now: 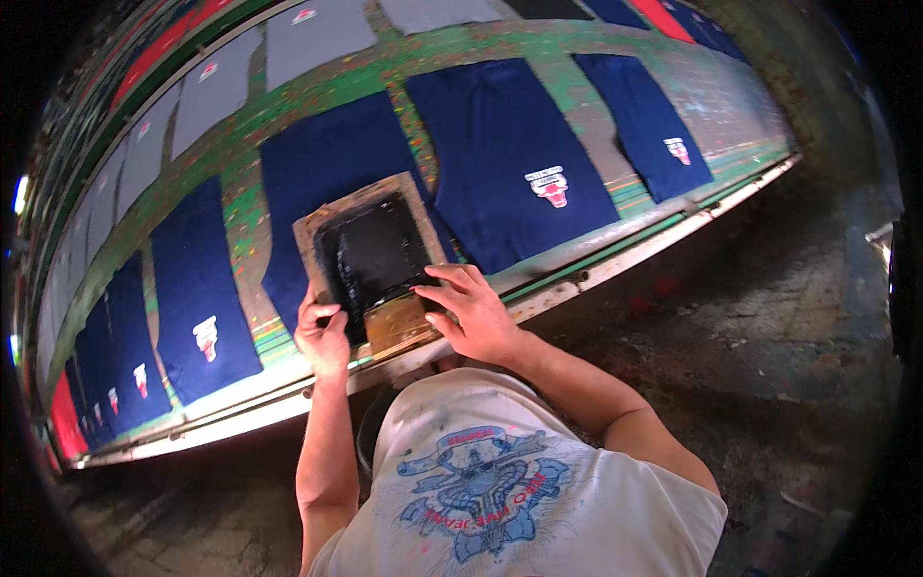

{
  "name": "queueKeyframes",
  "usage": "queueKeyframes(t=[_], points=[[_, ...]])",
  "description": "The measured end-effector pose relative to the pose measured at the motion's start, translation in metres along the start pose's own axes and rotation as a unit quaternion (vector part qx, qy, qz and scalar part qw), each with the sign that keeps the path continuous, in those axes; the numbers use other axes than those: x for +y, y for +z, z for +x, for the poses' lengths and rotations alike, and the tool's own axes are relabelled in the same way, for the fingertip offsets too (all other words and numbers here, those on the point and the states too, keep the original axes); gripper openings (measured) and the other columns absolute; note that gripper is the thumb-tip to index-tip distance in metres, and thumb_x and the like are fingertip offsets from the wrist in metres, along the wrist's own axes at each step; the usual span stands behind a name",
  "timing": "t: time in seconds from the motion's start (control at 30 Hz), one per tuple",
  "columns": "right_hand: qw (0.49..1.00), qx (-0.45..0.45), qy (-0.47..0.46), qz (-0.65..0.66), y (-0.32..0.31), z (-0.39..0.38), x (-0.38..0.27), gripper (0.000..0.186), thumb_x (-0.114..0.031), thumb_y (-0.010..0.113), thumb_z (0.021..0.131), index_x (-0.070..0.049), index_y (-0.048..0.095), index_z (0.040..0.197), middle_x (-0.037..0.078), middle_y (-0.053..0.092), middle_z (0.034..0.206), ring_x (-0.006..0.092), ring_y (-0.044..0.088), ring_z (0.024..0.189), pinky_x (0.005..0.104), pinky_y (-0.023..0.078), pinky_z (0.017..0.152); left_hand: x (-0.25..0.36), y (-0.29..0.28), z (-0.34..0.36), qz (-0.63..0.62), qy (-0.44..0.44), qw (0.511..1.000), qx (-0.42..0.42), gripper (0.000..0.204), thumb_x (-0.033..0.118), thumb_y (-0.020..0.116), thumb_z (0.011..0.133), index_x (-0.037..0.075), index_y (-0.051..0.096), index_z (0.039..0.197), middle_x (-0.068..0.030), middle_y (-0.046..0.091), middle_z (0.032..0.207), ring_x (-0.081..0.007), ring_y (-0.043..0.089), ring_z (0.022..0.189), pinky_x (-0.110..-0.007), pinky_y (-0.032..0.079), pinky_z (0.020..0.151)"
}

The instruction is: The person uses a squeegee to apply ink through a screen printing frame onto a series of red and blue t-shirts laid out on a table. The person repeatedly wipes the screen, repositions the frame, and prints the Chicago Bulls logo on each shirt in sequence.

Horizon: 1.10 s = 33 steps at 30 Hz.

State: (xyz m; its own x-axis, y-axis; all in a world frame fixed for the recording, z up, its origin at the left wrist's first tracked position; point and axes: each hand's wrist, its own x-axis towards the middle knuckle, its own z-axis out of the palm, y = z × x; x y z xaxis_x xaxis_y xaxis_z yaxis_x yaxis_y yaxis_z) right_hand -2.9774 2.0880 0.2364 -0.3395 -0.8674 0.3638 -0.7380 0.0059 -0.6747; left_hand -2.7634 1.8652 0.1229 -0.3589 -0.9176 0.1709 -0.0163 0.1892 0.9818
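Note:
A small wooden screen-printing frame (422,213) lies on a navy fabric panel (332,144) at the table's near edge. Dark ink or a black mesh (380,248) fills its middle, with a brown strip (396,325) across the near end. My left hand (324,338) grips the near left corner, thumb and fingers closed on the wood. At the right side, my right hand (473,313) has its fingers bent over the frame's edge, thumb toward the brown strip. Whatever print lies under the frame is hidden.
Navy panels with a red-and-white printed emblem lie on both sides, one to the right (510,144) and one to the left (202,288). Grey panels (317,43) line the far side. The long paint-spotted table (250,216) has a metal rail (663,240) along its near edge.

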Motion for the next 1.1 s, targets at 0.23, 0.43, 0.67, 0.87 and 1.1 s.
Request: queueKeyframes(t=[0.23, 0.43, 0.67, 0.87, 1.1], points=[[0.98, 0.015, 0.195, 0.027, 0.009, -0.017, 0.014, 0.052, -0.013, 0.078, 0.099, -0.006, 0.067, 0.149, 0.024, 0.059, 0.158, 0.0425, 0.056, 0.145, 0.0497, 0.049, 0.119, 0.004, 0.002, -0.002, -0.056, 0.013, 0.998, -0.041, 0.033, -0.022, 0.068, 0.08, 0.006, 0.072, 0.096, -0.0223, 0.059, 0.166, -0.0291, 0.061, 0.146, -0.04, 0.042, 0.124], [0.981, 0.03, 0.187, 0.049, 0.024, -0.021, 0.011, 0.053, -0.017, 0.079, 0.098, -0.002, 0.067, 0.146, 0.027, 0.066, 0.149, 0.045, 0.059, 0.142, 0.0509, 0.048, 0.121, 0.015, 0.007, -0.001, 0.018, 0.018, 0.999, -0.038, 0.038, -0.02, 0.07, 0.078, 0.008, 0.076, 0.103, -0.0265, 0.06, 0.162, -0.035, 0.06, 0.147, -0.042, 0.043, 0.124], [0.968, 0.037, 0.226, 0.107, 0.022, -0.014, 0.01, 0.047, -0.016, 0.081, 0.097, -0.003, 0.071, 0.141, 0.025, 0.069, 0.146, 0.0426, 0.064, 0.137, 0.0481, 0.051, 0.117, 0.026, 0.009, -0.003, 0.095, 0.043, 0.994, -0.018, 0.042, -0.016, 0.069, 0.077, 0.01, 0.08, 0.108, -0.0258, 0.063, 0.158, -0.0367, 0.059, 0.144, -0.044, 0.043, 0.123], [0.967, 0.043, 0.24, 0.077, 0.022, -0.016, 0.001, 0.043, -0.011, 0.08, 0.098, -0.008, 0.074, 0.14, 0.014, 0.068, 0.139, 0.0235, 0.067, 0.125, 0.0365, 0.054, 0.104, 0.051, 0.007, -0.007, 0.089, 0.132, 0.987, -0.006, 0.031, -0.014, 0.071, 0.075, 0.008, 0.078, 0.096, -0.027, 0.063, 0.16, -0.0376, 0.06, 0.142, -0.046, 0.042, 0.123], [0.969, 0.066, 0.19, 0.145, -0.008, -0.015, 0.0, 0.037, -0.008, 0.079, 0.098, -0.007, 0.077, 0.134, 0.023, 0.063, 0.148, 0.034, 0.064, 0.138, 0.0422, 0.051, 0.115, 0.075, 0.02, 0.006, 0.033, 0.115, 0.993, -0.002, 0.029, -0.017, 0.072, 0.081, 0.005, 0.076, 0.099, -0.0262, 0.061, 0.162, -0.0345, 0.059, 0.147, -0.043, 0.042, 0.125]])
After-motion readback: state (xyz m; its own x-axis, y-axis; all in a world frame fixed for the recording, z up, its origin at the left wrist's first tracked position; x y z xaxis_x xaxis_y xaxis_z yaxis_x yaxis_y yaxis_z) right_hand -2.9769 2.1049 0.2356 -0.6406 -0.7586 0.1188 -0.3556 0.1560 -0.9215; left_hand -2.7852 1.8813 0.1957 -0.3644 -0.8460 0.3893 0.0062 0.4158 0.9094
